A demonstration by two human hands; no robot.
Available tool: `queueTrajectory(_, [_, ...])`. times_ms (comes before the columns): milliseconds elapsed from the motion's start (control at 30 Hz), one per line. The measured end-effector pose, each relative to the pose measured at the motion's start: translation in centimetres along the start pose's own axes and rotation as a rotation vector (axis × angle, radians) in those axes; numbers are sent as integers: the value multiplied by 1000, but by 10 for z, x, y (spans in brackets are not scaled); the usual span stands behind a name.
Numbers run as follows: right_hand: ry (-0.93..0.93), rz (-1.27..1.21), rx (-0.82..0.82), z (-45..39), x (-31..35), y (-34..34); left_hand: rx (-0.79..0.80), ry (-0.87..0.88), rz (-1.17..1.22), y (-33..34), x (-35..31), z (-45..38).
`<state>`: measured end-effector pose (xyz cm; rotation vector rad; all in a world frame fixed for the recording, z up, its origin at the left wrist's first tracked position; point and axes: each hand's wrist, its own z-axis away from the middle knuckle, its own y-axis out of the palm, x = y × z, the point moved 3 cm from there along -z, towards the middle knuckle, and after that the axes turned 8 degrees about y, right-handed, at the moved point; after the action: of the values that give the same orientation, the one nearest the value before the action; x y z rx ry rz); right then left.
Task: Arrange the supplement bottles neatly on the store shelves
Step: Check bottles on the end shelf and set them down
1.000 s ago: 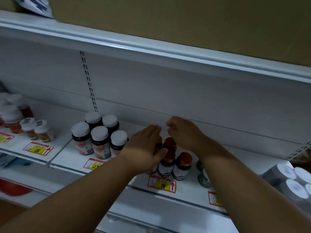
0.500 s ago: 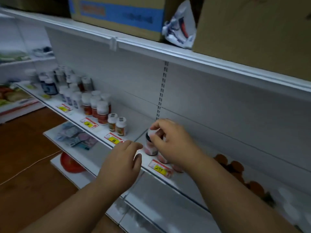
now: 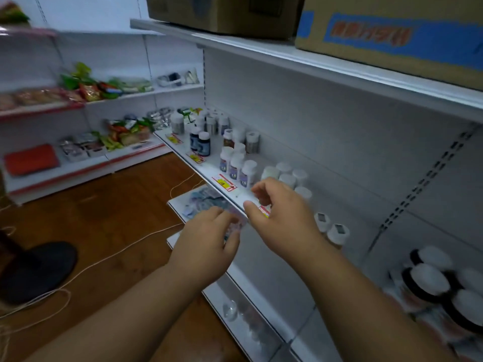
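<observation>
White-capped bottles (image 3: 283,176) sit beyond two loosely curled, empty hands.

Both bare forearms reaching fwd, L hand (image 3: 206,239) palm down, fingers loosely curled, holding nothing, R hand (image 3: 281,218) a bit higher, thumb & fingers apart in loose pinch, empty.

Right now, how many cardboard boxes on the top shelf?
2: a plain brown box at centre and a blue-printed box to its right. Both run out of frame; more may be hidden.
</observation>
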<state>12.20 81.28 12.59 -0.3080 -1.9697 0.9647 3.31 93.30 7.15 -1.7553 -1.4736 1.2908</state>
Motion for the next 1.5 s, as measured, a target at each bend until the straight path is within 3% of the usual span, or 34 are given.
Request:
queueTrajectory(233, [33, 35, -17, -110, -21, 31, 3, -35, 37, 21, 61, -78])
queueTrajectory(533, [216, 210, 128, -281, -39, 92, 4, -34, 39, 17, 146, -186])
queueTrajectory(633, [225, 262, 118, -314, -55, 120, 21, 29, 56, 28, 179, -217])
queueTrajectory(833, [467, 374, 118, -391, -101, 156, 152, 195, 112, 49, 241, -293])
queueTrajectory(1033, [628, 588, 239, -418, -114, 178, 203, 376, 207, 46, 267, -345])
queueTrajectory(1333, [708, 530, -2, -424, -119, 178, 247, 506, 257, 54, 296, -378])
queueTrajectory(1500, [824, 230, -377, -401, -102, 147, 229, 505, 338, 53, 304, -389])
